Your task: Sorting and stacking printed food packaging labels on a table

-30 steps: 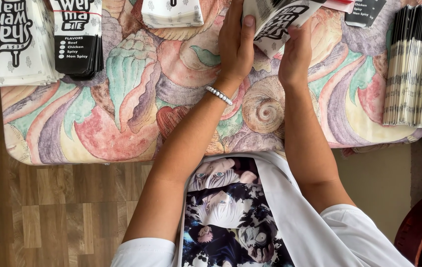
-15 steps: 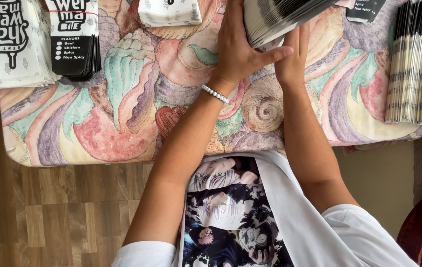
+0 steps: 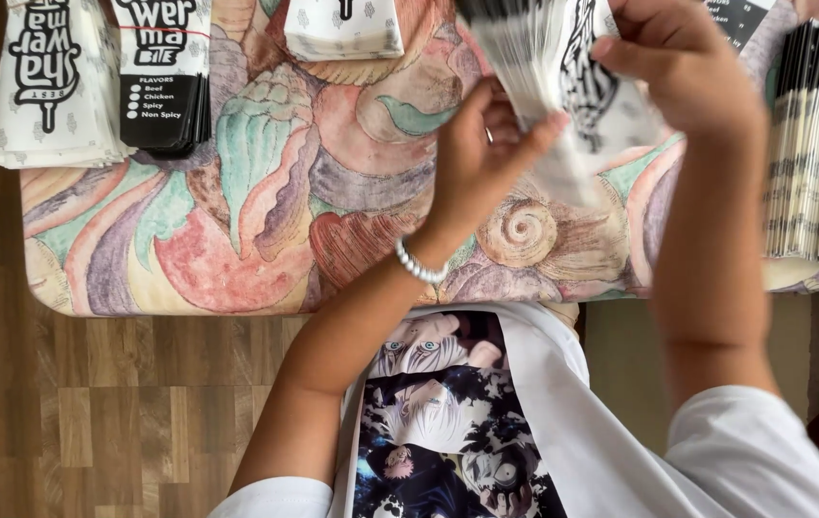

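So the big thing here is the table with its pastel swirly shell-print cloth (image 3: 266, 221), filling the top half. At 3 o'clock there's a tall row of black-and-white paper sleeves stood on edge (image 3: 817, 144). At 10 o'clock sits a flat pile of white printed paper bags (image 3: 50, 86), touching a smaller black-printed stack (image 3: 162, 77); another small white pile (image 3: 342, 27) sits at 12.

The thick fanned stack of black-and-white printed paper sleeves (image 3: 549, 82) is up at 1 o'clock, its long axis tilting down to the right. Left hand (image 3: 477, 158) cups it from below at 7 o'clock, fingers wrapped on. Right hand (image 3: 683, 62) clamps the top, thumb probably peeling one sleeve, though it's blurry. Nothing blocks them.
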